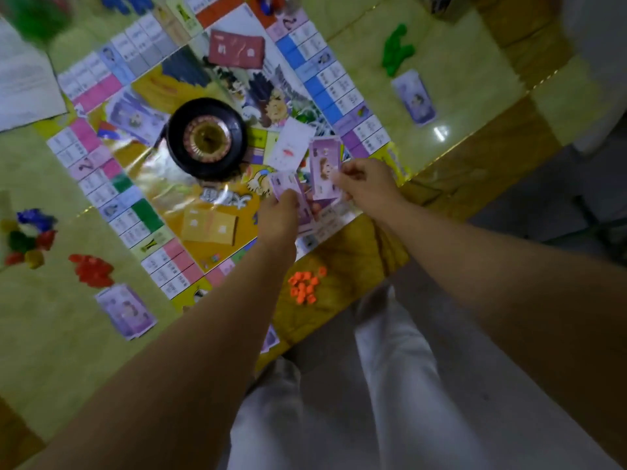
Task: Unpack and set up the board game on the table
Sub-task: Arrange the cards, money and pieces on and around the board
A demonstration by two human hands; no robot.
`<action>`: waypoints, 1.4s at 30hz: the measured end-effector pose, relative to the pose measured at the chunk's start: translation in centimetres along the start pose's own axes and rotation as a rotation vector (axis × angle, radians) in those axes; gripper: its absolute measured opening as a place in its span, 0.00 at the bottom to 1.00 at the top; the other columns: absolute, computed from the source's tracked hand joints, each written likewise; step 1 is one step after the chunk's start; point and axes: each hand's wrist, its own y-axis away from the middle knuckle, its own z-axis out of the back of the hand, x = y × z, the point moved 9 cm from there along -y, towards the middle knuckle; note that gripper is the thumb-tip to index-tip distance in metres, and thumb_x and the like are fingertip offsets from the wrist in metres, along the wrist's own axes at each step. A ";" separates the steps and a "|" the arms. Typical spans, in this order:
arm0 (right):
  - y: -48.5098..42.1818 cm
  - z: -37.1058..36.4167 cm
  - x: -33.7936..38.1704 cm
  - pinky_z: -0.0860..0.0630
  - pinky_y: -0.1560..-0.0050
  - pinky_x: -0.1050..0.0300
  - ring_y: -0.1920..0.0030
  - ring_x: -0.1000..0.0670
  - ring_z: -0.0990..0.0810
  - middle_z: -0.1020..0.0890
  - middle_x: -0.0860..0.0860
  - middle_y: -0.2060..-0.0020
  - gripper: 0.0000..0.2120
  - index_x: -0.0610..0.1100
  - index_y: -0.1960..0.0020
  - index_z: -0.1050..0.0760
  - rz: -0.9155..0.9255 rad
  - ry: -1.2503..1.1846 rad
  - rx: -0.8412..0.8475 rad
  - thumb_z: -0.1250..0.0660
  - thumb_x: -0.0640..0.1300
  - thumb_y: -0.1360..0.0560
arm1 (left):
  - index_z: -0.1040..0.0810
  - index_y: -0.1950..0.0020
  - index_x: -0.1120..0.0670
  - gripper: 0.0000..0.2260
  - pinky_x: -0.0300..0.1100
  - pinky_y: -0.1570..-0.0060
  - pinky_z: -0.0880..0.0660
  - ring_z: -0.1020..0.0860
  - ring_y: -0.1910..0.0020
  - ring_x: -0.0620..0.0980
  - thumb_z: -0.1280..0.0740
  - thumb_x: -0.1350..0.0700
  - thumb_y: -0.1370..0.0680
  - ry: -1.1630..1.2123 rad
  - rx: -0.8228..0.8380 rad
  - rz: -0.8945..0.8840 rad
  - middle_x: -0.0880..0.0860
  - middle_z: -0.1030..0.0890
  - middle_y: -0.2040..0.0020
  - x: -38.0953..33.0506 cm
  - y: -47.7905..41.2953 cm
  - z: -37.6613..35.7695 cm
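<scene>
The game board (101,154) lies unfolded on the table, turned diagonally. A black roulette wheel (207,139) sits at its middle, with a red card deck (236,49) beyond it and a yellow card deck (208,227) nearer me. Over the board's near right corner, my left hand (283,215) grips a stack of purple play-money notes (288,188). My right hand (368,183) pinches one purple note (324,167) just above that stack. A white note (290,144) lies or hangs beside it.
Purple note piles lie at the right (414,96) and near left (125,310). Piles of plastic pieces: green (395,50), red (91,269), orange (305,286), mixed colours (27,237). A white paper sheet (23,83) lies far left. The table edge (475,137) runs diagonally on the right.
</scene>
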 end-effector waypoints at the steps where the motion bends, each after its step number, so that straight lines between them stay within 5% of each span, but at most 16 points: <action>1: -1.3 2.0 -0.2 0.24 0.56 0.51 0.65 0.48 0.24 0.22 0.44 0.63 0.06 0.39 0.53 0.25 0.002 0.027 -0.028 0.31 0.41 0.24 | 0.23 0.56 0.61 0.08 0.52 0.59 0.21 0.20 0.65 0.55 0.41 0.62 0.21 0.017 0.022 0.009 0.57 0.20 0.64 -0.4 -0.2 -1.6; 5: -6.9 9.8 -0.4 0.25 0.51 0.53 0.58 0.49 0.24 0.21 0.46 0.60 0.07 0.40 0.52 0.21 -0.011 0.186 -0.108 0.29 0.43 0.26 | 0.22 0.55 0.58 0.09 0.55 0.54 0.21 0.19 0.57 0.58 0.40 0.58 0.19 -0.001 0.038 0.036 0.57 0.19 0.58 -2.4 -2.6 -8.3; 14: -13.5 18.4 0.0 0.24 0.51 0.52 0.50 0.44 0.21 0.17 0.45 0.53 0.04 0.43 0.55 0.23 -0.030 0.529 -0.181 0.29 0.44 0.27 | 0.22 0.46 0.63 0.09 0.47 0.60 0.20 0.18 0.64 0.52 0.41 0.62 0.19 0.120 0.069 0.044 0.59 0.17 0.55 -6.7 -5.6 -18.2; 20: -14.0 18.5 -0.9 0.29 0.58 0.56 0.51 0.44 0.21 0.19 0.46 0.53 0.08 0.44 0.54 0.26 -0.070 0.632 -0.184 0.29 0.45 0.27 | 0.22 0.50 0.61 0.07 0.48 0.59 0.19 0.18 0.64 0.52 0.40 0.62 0.19 0.099 0.048 0.058 0.56 0.16 0.61 -7.8 -6.0 -19.0; 22: -14.1 18.3 -0.6 0.29 0.59 0.56 0.54 0.46 0.21 0.20 0.47 0.57 0.07 0.45 0.55 0.27 -0.051 0.597 -0.176 0.29 0.45 0.27 | 0.22 0.49 0.61 0.06 0.50 0.55 0.19 0.17 0.61 0.54 0.38 0.61 0.19 0.099 0.024 0.067 0.58 0.16 0.58 -8.1 -6.0 -18.7; 25: -14.2 16.5 1.7 0.29 0.64 0.61 0.67 0.56 0.25 0.25 0.54 0.68 0.07 0.46 0.58 0.28 0.031 0.215 -0.081 0.29 0.43 0.26 | 0.21 0.52 0.58 0.03 0.54 0.48 0.21 0.18 0.54 0.59 0.35 0.60 0.21 0.035 -0.021 0.067 0.60 0.17 0.54 -8.8 -6.1 -18.3; 30: -13.3 11.1 5.0 0.34 0.75 0.68 0.77 0.60 0.30 0.25 0.51 0.73 0.07 0.41 0.57 0.24 -0.053 -0.054 0.355 0.29 0.44 0.25 | 0.21 0.51 0.58 0.04 0.53 0.50 0.21 0.18 0.57 0.58 0.33 0.58 0.22 0.065 -0.043 0.046 0.58 0.18 0.57 -10.2 -5.9 -17.6; 35: -14.6 9.8 6.5 0.30 0.68 0.68 0.74 0.60 0.27 0.22 0.47 0.69 0.08 0.33 0.53 0.21 -0.001 -0.068 0.325 0.28 0.38 0.28 | 0.22 0.55 0.56 0.06 0.33 0.74 0.28 0.21 0.71 0.49 0.36 0.58 0.20 0.152 -0.082 0.075 0.54 0.20 0.68 -11.3 -5.9 -15.8; 42: -15.7 5.4 10.4 0.24 0.63 0.65 0.66 0.52 0.24 0.21 0.46 0.63 0.06 0.44 0.56 0.24 0.027 -0.012 0.382 0.29 0.35 0.27 | 0.29 0.62 0.55 0.09 0.44 0.62 0.30 0.27 0.65 0.53 0.40 0.61 0.22 0.141 -0.205 0.058 0.54 0.26 0.63 -14.0 -7.2 -10.7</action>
